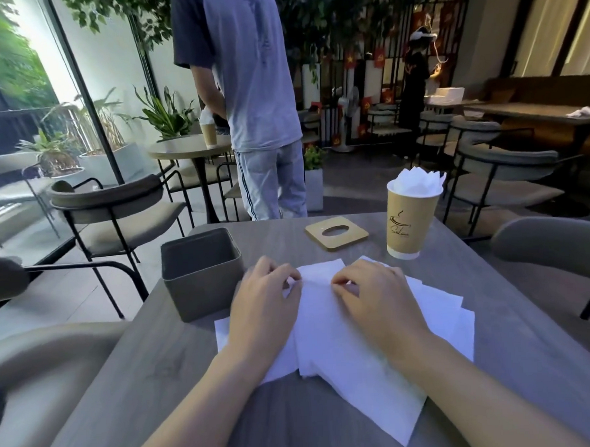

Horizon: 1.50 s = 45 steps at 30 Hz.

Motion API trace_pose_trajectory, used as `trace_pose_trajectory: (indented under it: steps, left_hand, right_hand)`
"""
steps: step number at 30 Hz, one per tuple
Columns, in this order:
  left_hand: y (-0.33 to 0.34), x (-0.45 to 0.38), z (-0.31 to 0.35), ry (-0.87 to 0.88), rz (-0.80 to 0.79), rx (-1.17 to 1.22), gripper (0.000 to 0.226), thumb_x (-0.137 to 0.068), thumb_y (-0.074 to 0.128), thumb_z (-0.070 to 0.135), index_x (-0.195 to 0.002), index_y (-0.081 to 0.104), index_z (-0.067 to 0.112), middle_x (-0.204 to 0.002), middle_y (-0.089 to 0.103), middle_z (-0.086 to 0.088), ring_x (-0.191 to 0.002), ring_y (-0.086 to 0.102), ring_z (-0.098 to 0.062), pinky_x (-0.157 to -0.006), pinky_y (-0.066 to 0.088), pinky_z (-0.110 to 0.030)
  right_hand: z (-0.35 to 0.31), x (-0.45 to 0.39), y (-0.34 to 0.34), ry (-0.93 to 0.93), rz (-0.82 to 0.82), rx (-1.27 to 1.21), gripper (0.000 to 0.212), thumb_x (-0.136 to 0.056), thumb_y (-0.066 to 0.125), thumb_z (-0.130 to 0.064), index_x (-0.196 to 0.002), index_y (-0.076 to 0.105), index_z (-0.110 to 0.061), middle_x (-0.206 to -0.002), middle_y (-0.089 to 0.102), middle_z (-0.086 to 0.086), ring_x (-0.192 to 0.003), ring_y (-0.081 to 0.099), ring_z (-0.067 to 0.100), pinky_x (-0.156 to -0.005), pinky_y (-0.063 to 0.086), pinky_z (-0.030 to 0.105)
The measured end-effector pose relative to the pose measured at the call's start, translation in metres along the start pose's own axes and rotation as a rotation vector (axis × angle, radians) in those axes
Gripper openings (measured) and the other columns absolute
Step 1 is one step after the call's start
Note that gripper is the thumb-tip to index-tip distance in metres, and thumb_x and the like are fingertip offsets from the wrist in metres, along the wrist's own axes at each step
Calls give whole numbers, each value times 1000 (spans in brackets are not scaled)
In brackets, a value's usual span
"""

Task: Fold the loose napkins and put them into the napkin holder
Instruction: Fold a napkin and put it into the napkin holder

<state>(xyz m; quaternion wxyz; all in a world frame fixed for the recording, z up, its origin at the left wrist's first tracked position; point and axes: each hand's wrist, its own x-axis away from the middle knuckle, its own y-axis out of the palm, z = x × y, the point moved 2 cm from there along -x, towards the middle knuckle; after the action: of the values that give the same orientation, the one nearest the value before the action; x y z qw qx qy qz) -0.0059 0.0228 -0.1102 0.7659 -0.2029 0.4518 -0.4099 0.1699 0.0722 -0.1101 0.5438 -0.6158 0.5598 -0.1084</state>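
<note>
A loose pile of white napkins (327, 339) lies spread on the grey table (158, 378) in front of me. My left hand (266, 301) and my right hand (373, 297) both rest on the pile, fingertips pinching the far edge of the top napkin. The grey square napkin holder (202, 276) stands just left of my left hand, open at the top, with nothing visible inside. Its gold lid (336, 233) with an oval slot lies flat farther back.
A tan paper cup (412, 219) stuffed with white napkins stands at the back right of the table. Chairs flank the table on both sides. A person in a grey shirt stands just beyond the far edge; another person stands farther back.
</note>
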Motion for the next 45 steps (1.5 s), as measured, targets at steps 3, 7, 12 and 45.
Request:
trace_pose_trajectory:
  steps: [3, 7, 12, 45]
  left_hand:
    - [-6, -1, -2, -55, 14, 62, 9, -93, 62, 33, -92, 68, 26, -85, 49, 8, -81, 53, -19, -71, 48, -36]
    - [-7, -2, 3, -134, -59, 108, 26, -96, 54, 47, -91, 57, 22, -70, 57, 9, -76, 56, -19, -68, 44, -38]
    - [-7, 0, 12, -210, -93, 376, 7, -95, 63, 35, -101, 64, 31, -55, 55, 20, -57, 50, -2, -50, 32, -17]
    - [-41, -25, 28, -527, -279, 950, 19, -83, 79, 27, -100, 72, 20, -109, 75, -16, -84, 65, -23, -73, 47, -38]
  right_hand:
    - [-2, 1, -4, 1, 97, -106, 14, -93, 63, -18, -88, 72, -28, -91, 68, -14, -91, 59, 15, -82, 35, 31]
    - [-8, 3, -8, -38, 188, -168, 12, -92, 67, -18, -88, 73, -27, -90, 67, -15, -87, 61, 14, -82, 44, 37]
    - [-12, 5, -5, -70, 111, -180, 8, -93, 69, -20, -94, 74, -26, -96, 66, -13, -92, 60, 14, -88, 45, 38]
    - [-15, -22, -47, 423, -208, -1219, 21, -96, 70, -21, -106, 78, -4, -105, 78, 19, -93, 71, 25, -94, 54, 44]
